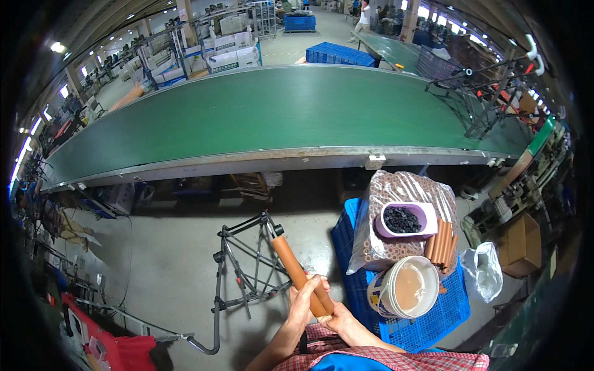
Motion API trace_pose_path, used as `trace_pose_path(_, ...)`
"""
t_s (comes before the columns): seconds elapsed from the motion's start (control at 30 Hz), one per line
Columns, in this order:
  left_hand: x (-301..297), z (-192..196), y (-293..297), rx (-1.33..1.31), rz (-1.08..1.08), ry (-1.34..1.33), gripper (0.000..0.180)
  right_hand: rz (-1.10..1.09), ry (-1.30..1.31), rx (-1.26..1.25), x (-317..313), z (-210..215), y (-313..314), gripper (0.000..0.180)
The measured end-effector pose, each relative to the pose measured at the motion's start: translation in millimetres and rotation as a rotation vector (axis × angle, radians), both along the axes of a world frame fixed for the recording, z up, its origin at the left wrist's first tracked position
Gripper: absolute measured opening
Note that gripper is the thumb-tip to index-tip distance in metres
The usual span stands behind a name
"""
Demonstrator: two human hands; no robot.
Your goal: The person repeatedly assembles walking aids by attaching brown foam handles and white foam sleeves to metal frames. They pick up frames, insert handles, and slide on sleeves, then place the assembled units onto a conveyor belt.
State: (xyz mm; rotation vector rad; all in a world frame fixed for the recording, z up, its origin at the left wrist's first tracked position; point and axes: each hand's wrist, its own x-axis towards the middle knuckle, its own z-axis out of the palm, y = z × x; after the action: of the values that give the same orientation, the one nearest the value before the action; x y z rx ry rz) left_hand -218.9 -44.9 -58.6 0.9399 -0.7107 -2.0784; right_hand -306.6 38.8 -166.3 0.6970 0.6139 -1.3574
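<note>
Low in the middle of the head view, my left hand (302, 300) is wrapped round a long brown foam grip tube (288, 260). My right hand (338, 319) grips its lower end, close beside the left one, where a second brown tube-like length shows between my fingers. The upper end of the foam tube lies over a bar of a black folding metal frame (250, 272), which stands on the floor to the left of my hands. How far the bar runs inside the foam is hidden.
Right of my hands, a blue crate (455, 318) bears a white bucket (427, 305) of brownish liquid, a bag of foam tubes (377, 250), loose tubes (440, 244) and a purple tub (429, 217) of small black parts. A green conveyor (278, 111) crosses ahead, with another frame (489, 102) on it.
</note>
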Motion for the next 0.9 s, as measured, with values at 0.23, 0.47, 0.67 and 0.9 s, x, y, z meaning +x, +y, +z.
trace_pose_path(0.23, 13, -30, 10, 0.068, -0.072, 0.046, 0.027, 0.271, -0.036, -0.277, -1, -98, -13, 0.027)
trace_pose_path(0.47, 14, -35, -1, 0.113, -0.080, 0.071, 0.024, 0.368, 0.076, -0.225, -17, -103, -39, 0.031)
trace_pose_path(0.67, -39, -15, -11, 0.274, 0.116, 0.055, 0.016, 0.353, 0.317, -0.199, -65, -69, -63, 0.034)
trace_pose_path(0.9, -78, -22, -50, -0.140, 0.152, -0.003, 0.035, 0.222, 0.514, -0.245, -133, -7, -111, 0.037)
